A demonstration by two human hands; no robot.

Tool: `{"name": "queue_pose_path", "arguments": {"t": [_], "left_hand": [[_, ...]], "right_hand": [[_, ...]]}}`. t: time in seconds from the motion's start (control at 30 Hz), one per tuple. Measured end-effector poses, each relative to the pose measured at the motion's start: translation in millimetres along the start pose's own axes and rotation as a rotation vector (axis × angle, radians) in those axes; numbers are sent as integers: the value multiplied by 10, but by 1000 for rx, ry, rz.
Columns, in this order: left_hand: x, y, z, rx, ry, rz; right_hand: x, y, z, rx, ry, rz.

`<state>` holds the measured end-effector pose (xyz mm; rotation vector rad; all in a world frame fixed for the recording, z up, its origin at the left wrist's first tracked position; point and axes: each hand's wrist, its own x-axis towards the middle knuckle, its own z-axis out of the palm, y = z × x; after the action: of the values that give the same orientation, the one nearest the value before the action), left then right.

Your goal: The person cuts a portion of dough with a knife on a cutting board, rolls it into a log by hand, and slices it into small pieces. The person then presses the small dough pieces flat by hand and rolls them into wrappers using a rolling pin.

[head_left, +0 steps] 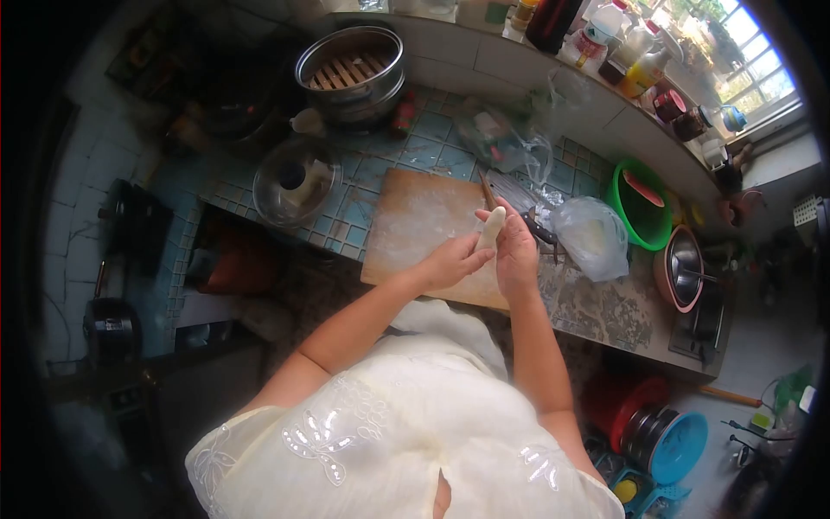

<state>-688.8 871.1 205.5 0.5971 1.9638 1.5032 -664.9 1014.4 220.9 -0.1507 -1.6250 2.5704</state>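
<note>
White dough [492, 228] over the board [413, 216]: my left hand [453, 263] pinches its near end, my right hand [518, 254] backs it, fingers loosely spread!

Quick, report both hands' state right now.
Left hand: closed, holding the lower end of a pale, dough-like piece.
Right hand: largely open, fingers extended, against the same piece.

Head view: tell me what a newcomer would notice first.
The pale dough stands out first, between the left hand and the right hand, above the floury wooden board. Then the bright green basin catches the eye, right of the board, with the metal steamer at back left.
</note>
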Motion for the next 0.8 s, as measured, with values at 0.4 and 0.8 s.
{"name": "queue_pose_path", "arguments": {"t": [0.4,0.8], "left_hand": [[-154,213,3,771,-67,119],[6,52,-88,-239,-36,-134]], "right_hand": [[30,43,41,486,127,195],[15,-34,63,229,-138,22]]}}
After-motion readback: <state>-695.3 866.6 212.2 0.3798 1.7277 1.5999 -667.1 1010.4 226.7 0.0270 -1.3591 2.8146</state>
